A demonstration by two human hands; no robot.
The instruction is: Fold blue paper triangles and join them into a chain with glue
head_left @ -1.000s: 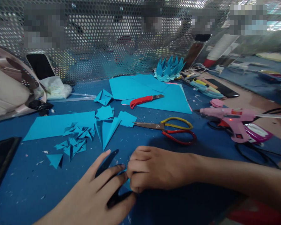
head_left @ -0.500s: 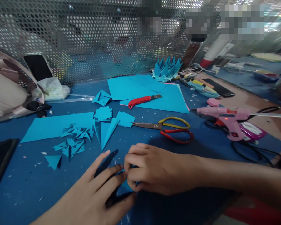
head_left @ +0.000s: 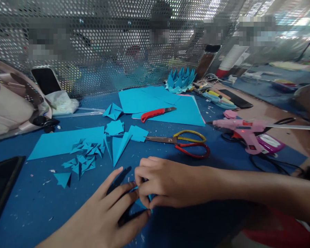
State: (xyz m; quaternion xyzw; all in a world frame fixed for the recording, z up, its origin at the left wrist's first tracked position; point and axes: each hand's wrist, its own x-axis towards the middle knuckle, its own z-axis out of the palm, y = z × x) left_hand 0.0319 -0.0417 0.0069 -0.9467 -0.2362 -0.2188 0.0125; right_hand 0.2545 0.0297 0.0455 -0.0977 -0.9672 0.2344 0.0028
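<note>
Paper-strewn blue table (head_left: 28,206), mesh screen (head_left: 105,41)

A perforated metal screen (head_left: 105,51) runs across the upper half of the frame, bright light glinting through its holes at the upper right. Below it spreads a blue table (head_left: 28,206), and another blue table (head_left: 274,91) sits at the right edge.

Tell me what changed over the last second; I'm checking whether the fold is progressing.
Little changed. The right hand crept slightly left, its fingers curling tighter onto the small blue paper piece. The left hand kept pressing the same piece against the table. Nothing was let go. The scissors, red cutter, glue gun and folded triangles stayed put; only the camera shifted.
</note>
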